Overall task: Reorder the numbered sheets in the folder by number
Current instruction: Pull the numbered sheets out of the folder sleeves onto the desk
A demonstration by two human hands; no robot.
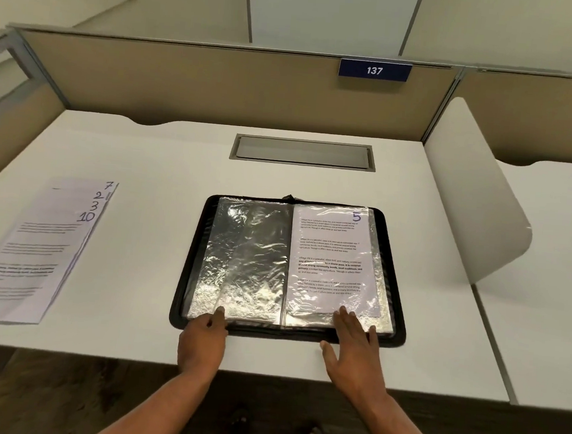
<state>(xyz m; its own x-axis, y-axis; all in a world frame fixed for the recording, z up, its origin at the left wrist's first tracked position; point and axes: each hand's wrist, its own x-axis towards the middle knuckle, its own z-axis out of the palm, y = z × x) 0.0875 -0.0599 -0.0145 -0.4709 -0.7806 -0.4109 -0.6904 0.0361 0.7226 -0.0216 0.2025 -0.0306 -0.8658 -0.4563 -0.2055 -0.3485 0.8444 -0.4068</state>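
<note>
Both hands are resting at the near edge of the open folder (190, 264). The left hand (204, 335) is curling its fingers round that edge, with one fingertip (219, 311) lying on the crinkled empty sleeve (250, 258). The right hand (353, 349) is lying flat and released, its fingers spread, holding nothing and touching the bottom of the right-hand sleeve.

Under both hands a white desk (145, 158) is carrying everything, and a beige partition (219, 85) is standing well beyond them. The black zip folder is lying open just ahead of the fingers. Well to the left of the left hand a loose pile of sheets (35, 252) is lying fanned, showing the numbers 7, 2, 3 and 10. Sheet 5 (329, 254) is sitting in the sleeve just ahead of the right fingertips. Beyond the folder a grey hatch (301, 152) is sitting flush in the desk, and a blue plate (375, 70) reading 137 is hanging on the partition.
</note>
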